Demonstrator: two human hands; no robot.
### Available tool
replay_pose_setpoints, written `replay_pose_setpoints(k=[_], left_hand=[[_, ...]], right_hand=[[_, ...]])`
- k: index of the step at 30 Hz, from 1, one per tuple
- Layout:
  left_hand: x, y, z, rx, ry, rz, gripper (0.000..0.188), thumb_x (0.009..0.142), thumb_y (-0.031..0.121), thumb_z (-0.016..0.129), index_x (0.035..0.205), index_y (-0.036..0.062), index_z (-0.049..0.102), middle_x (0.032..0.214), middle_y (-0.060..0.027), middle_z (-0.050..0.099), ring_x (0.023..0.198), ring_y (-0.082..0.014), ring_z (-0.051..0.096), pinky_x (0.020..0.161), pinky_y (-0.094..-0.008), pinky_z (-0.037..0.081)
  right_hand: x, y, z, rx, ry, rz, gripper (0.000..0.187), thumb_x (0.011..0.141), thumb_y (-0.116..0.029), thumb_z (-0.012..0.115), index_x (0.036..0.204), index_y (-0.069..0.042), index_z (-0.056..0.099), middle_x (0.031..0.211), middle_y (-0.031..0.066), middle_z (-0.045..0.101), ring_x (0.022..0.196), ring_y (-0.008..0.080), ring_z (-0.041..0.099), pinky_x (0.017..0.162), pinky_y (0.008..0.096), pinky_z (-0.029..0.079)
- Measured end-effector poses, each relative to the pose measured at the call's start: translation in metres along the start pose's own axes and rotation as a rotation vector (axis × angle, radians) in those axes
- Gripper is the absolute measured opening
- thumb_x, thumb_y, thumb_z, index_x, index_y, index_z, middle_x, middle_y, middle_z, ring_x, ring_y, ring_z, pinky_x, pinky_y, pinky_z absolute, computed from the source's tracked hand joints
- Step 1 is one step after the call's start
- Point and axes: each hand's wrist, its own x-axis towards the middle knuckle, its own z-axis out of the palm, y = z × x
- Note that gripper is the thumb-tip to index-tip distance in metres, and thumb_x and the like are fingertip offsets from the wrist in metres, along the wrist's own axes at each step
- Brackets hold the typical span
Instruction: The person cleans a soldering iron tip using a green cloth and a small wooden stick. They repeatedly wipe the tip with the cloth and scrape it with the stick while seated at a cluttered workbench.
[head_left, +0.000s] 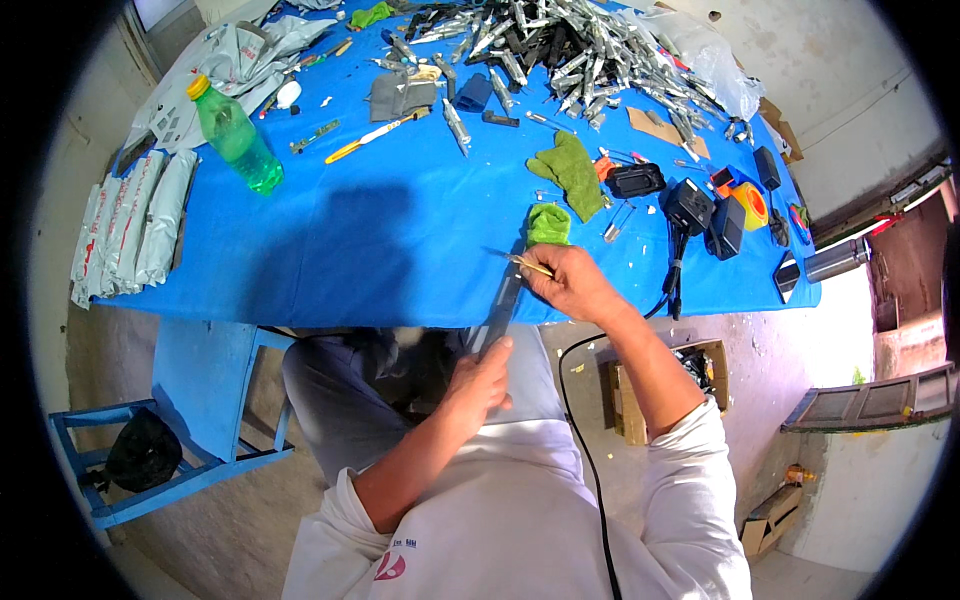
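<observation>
My left hand (pixel 482 380) is wrapped round the lower end of a long, flat dark grey bar (pixel 503 305), which slants up over the table's near edge. My right hand (pixel 572 282) pinches a thin tool with a yellowish handle (pixel 536 267); its narrow tip points left, across the bar's upper part. I cannot tell whether the tip touches the bar. A green cloth (pixel 548 224) lies just beyond the bar's far end, with a larger green cloth (pixel 566 172) behind it.
Beyond my hands, a blue-covered table (pixel 330 270) bears a heap of metallic and black parts (pixel 570 50). A green bottle (pixel 238 138) and grey packets (pixel 140 220) are at left; black adapters (pixel 690 207) and orange tape (pixel 749 206) at right. A black cable (pixel 572 420) hangs beside my right arm.
</observation>
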Motion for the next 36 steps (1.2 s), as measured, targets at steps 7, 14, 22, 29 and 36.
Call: replay_pose_setpoints(k=[7,14,22,29,36], left_hand=[[-0.003,0.003,0.002,-0.012,0.002,-0.022,0.052,0.093,0.045,0.058,0.059,0.0188,0.03,0.05,0.0059,0.028,0.042,-0.0081,0.026,0.051,-0.0334,0.041],[-0.002,0.0,-0.001,-0.019,-0.004,-0.034,0.044,0.09,0.044,0.061,0.064,0.0171,0.039,0.053,0.0068,0.03,0.045,-0.0079,0.029,0.051,-0.0321,0.04],[0.002,-0.003,-0.01,-0.249,-0.198,-0.073,0.054,0.094,0.054,0.048,0.057,0.0173,0.034,0.049,0.0049,0.027,0.042,-0.0101,0.026,0.059,-0.0321,0.038],[0.001,0.0,-0.012,-0.307,-0.151,-0.086,0.058,0.093,0.059,0.044,0.056,0.016,0.034,0.048,0.0036,0.026,0.041,-0.0111,0.025,0.058,-0.0317,0.038],[0.002,0.0,-0.01,-0.244,-0.114,-0.075,0.058,0.093,0.059,0.045,0.055,0.016,0.034,0.048,0.0035,0.026,0.04,-0.0106,0.023,0.057,-0.0313,0.037]], right_hand=[[-0.006,-0.011,0.004,-0.015,0.128,-0.08,0.015,0.083,-0.011,0.07,0.093,0.0,0.067,0.073,0.0128,0.062,0.063,0.0222,0.058,0.058,0.0338,0.046],[0.001,-0.008,-0.001,-0.099,0.083,-0.096,0.015,0.081,-0.012,0.071,0.09,-0.001,0.067,0.077,0.0161,0.064,0.066,0.0304,0.062,0.06,0.0371,0.048],[0.008,-0.019,-0.011,-0.067,-0.047,0.036,0.01,0.079,-0.011,0.066,0.086,-0.003,0.068,0.072,0.0184,0.063,0.068,0.0366,0.062,0.061,0.043,0.047],[0.004,-0.009,-0.008,0.065,-0.05,0.058,0.011,0.085,-0.01,0.07,0.084,0.0,0.067,0.06,-0.0016,0.051,0.056,0.0069,0.041,0.047,0.0278,0.035],[0.006,-0.018,-0.011,-0.025,-0.058,0.14,0.014,0.078,-0.015,0.072,0.082,-0.001,0.068,0.069,0.0179,0.063,0.061,0.0297,0.062,0.057,0.0386,0.047]])
